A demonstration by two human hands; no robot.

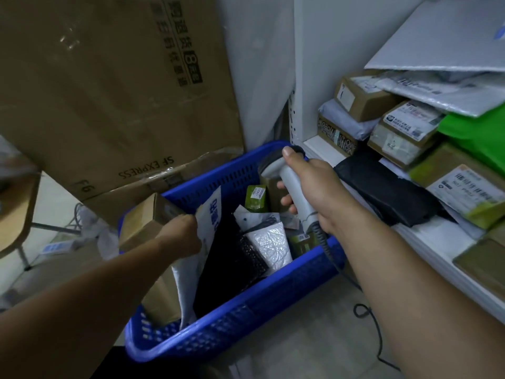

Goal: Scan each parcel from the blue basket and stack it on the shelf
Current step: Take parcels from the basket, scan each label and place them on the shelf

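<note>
The blue basket (246, 324) stands on the floor below me and holds several parcels. My left hand (179, 235) grips the top edge of a white mailer with blue print (209, 214) that stands along the basket's left side. My right hand (308, 187) holds a grey barcode scanner (276, 166) over the basket, its head pointing down and left. Inside lie a green box (255, 198), a silver bubble bag (270, 244) and a black bag (226, 266). The white shelf (426, 239) to the right carries stacked parcels.
A large SF Express carton (109, 91) leans against the wall behind the basket. A brown box (144, 220) sits at the basket's left rim. On the shelf lie a black pouch (385, 192), brown boxes (363, 101) and a green bag (475, 132). The scanner's cable (377, 335) trails on the floor.
</note>
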